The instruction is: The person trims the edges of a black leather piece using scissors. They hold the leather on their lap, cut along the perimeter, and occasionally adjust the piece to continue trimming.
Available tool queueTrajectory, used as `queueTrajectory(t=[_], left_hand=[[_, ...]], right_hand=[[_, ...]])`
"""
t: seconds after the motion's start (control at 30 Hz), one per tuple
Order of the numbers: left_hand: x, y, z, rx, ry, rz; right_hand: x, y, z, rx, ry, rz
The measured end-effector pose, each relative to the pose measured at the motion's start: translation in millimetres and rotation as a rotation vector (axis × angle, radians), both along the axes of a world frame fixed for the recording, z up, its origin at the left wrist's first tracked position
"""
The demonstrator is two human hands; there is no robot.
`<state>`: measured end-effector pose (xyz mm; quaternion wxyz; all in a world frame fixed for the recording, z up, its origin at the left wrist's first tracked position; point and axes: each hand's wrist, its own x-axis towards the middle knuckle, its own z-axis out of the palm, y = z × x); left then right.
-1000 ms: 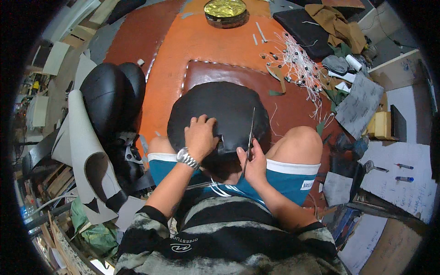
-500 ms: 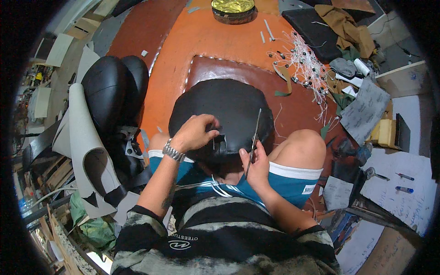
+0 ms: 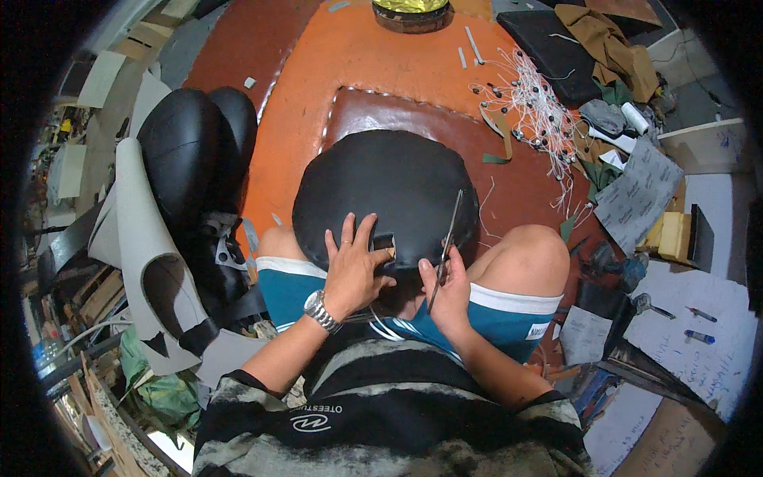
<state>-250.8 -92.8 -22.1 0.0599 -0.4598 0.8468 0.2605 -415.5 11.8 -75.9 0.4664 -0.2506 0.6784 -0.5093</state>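
Observation:
A round black padded seat (image 3: 381, 183) rests between my legs, its smooth cover facing up. At its near edge is a small cut opening (image 3: 385, 241) with a paler inside showing. My left hand (image 3: 354, 266) lies on the cover just left of that opening, fingers spread, one fingertip at the slot. In my right hand (image 3: 447, 290) is a pair of scissors (image 3: 451, 230), held upright with the blades pointing away from me over the seat's right side. Their handles are partly hidden by the fingers.
Black padded pieces (image 3: 187, 151) and a rolled grey sheet (image 3: 151, 246) stand at the left. White cords with dark beads (image 3: 532, 107) lie tangled at the right. Farther right is a written-on white board (image 3: 683, 318) with pens. A round tin-like container (image 3: 412, 17) sits at the far edge.
My left hand has come down and turned, from hovering above the seat to lying spread beside the opening. The right hand and scissors have shifted only slightly.

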Motion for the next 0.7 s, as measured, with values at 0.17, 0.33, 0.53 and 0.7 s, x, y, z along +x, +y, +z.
queueTrajectory(t=[0.17, 0.33, 0.53, 0.7], left_hand=[[2, -2, 3, 0.003, 0.038, -0.012], [-5, -12, 3, 0.108, 0.006, 0.010], [3, -34, 3, 0.272, 0.081, 0.043], [9, -34, 0, 0.275, 0.150, 0.063]], right_hand=[[-2, 1, -1, 0.022, 0.045, 0.020], [-12, -3, 19, 0.003, -0.111, 0.064], [-103, -59, 134, 0.018, 0.889, 0.817], [-128, -134, 171, -0.260, 1.626, 1.317]])
